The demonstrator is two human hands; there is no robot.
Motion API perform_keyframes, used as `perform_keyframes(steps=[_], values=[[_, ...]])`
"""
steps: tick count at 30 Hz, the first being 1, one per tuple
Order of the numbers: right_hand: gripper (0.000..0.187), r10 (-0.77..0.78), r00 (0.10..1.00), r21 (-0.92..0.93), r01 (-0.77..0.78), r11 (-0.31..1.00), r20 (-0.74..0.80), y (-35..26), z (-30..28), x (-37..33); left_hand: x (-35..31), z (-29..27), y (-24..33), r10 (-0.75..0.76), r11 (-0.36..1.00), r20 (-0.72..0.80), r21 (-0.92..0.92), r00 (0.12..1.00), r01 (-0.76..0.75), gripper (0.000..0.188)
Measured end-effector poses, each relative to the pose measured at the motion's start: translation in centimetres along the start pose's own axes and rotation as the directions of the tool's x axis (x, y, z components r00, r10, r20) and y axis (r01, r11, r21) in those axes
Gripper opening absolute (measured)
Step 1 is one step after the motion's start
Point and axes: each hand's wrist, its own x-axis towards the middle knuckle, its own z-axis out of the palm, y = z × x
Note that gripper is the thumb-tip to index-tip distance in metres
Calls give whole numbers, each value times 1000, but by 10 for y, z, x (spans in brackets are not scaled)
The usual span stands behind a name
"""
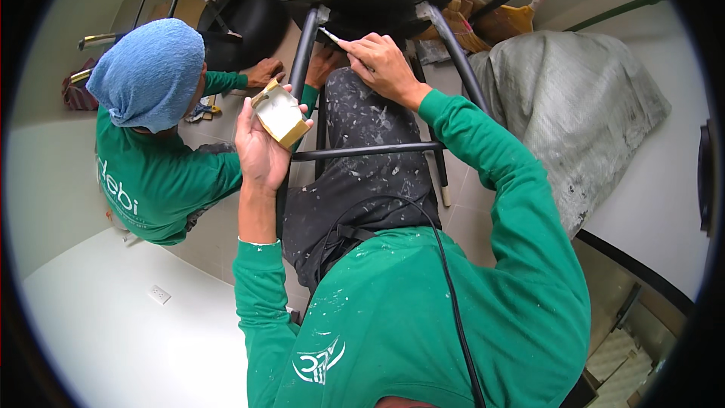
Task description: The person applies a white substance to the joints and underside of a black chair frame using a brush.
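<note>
My left hand (263, 143) is closed around a small cut-open box (291, 133) with yellowish walls and a white lining or paste inside. Pinched in the fingers of my right hand (381, 68) is a slim white-tipped tool (331, 35); whether it is a brush or a small spatula is unclear. Its tip is close to the upper left leg of a black metal stool (303, 53), tipped over across my lap. Grey patches (424, 11) mark the joints where the legs meet the black seat (370, 21).
At my left crouches a co-worker with a blue towel (151, 68) on the head, one hand (264, 72) near another black stool (260, 19). A grey sheet (559, 113) covers something at right. Brooms (521, 19) lean behind it. A black cable (451, 279) runs down my front.
</note>
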Motion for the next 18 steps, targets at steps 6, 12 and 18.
perform_keyframes(steps=[6, 12, 18], values=[[34, 1, 999, -40, -2, 999, -36, 7, 3, 5, 4, 1, -3, -14, 1000, 3, -1, 1000, 14, 57], [32, 21, 998, -42, -23, 999, -66, 9, -9, 2, 0, 0, -5, -17, 999, -13, -32, 1000, 17, 58], [32, 39, 998, -20, -40, 999, -46, 4, -14, 1, 0, 1, -4, -11, 999, -3, -31, 1000, 11, 58]])
